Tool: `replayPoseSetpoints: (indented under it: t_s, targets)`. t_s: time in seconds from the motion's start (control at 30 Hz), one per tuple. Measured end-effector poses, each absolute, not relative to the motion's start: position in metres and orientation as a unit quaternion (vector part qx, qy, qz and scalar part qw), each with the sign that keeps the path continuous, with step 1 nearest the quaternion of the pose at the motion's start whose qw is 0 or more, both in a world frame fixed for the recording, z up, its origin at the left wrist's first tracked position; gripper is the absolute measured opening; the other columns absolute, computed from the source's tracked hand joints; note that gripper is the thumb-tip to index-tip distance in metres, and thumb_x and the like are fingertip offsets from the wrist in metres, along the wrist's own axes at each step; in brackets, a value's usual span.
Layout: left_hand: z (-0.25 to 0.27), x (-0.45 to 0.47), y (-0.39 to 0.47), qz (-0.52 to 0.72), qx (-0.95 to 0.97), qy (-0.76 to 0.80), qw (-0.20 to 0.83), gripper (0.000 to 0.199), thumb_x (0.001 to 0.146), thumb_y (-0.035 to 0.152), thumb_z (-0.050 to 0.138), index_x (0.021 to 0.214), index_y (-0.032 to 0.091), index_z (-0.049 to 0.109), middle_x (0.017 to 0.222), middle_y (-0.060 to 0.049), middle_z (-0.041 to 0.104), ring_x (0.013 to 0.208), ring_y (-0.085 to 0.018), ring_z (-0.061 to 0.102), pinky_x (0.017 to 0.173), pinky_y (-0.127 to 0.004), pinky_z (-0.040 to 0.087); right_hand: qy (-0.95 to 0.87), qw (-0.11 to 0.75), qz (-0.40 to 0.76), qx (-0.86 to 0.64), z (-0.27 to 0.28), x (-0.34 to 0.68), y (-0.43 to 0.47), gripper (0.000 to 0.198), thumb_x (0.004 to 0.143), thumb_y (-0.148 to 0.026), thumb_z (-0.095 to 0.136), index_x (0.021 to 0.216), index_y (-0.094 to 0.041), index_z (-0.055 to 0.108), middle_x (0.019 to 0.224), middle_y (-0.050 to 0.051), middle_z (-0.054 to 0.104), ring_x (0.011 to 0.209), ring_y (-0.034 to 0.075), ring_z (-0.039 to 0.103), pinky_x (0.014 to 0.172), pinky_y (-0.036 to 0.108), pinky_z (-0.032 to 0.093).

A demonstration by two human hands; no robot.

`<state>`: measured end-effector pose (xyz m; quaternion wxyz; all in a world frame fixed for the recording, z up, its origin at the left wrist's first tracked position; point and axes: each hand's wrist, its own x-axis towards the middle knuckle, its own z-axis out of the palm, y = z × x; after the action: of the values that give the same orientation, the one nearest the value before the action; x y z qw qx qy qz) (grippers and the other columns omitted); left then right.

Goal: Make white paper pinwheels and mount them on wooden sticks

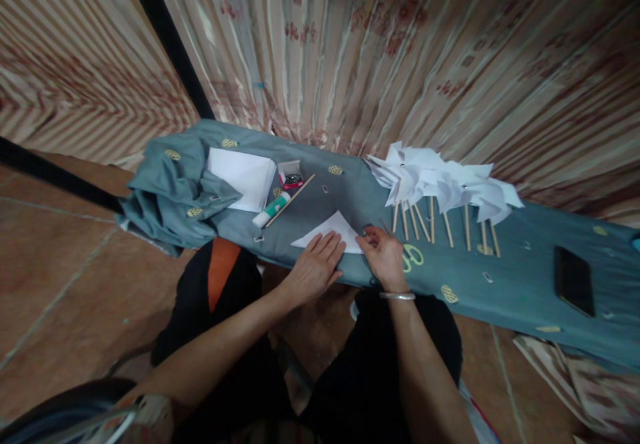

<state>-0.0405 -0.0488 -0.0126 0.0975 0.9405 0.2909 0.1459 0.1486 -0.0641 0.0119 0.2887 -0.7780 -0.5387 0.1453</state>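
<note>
A white sheet of paper (338,225), folded into a triangle, lies on the cloth in front of me. My left hand (316,263) rests flat on its left part, fingers stretched out. At the right corner of the triangle, my right hand (383,251) has its fingers curled, the thumb and forefinger closed on the paper's edge. Scissors with pale green handles (414,258) lie right beside that hand, which hides part of them. Farther right, several white paper pinwheels (440,181) on wooden sticks lie in an overlapping row.
On the left are a stack of white paper (245,176), a small open red-and-white box (291,175) of metal pieces, a glue stick (271,209) and a loose wooden stick (295,197). A dark phone (574,280) lies right. A striped curtain (320,51) hangs behind the bench.
</note>
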Motion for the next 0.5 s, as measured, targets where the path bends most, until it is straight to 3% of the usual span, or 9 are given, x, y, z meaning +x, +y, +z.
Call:
replayPoseSetpoints:
  t_s: [0.5]
  targets:
    - [-0.0117,-0.0416,-0.0487,0.13,0.943,0.288,0.104,0.058,0.091,0.036,0.054,0.14,0.008,0.04,0.149,-0.022,0.041,0.144,-0.03,0.029,0.116,-0.049,0.024,-0.561,0.256,0.102,-0.781,0.0127,0.142,-0.0683,0.032,0.085,-0.037,0.055,0.108,-0.017,0.067,0.085,0.009,0.075,0.08,0.027,0.069,0.074,0.037,0.05]
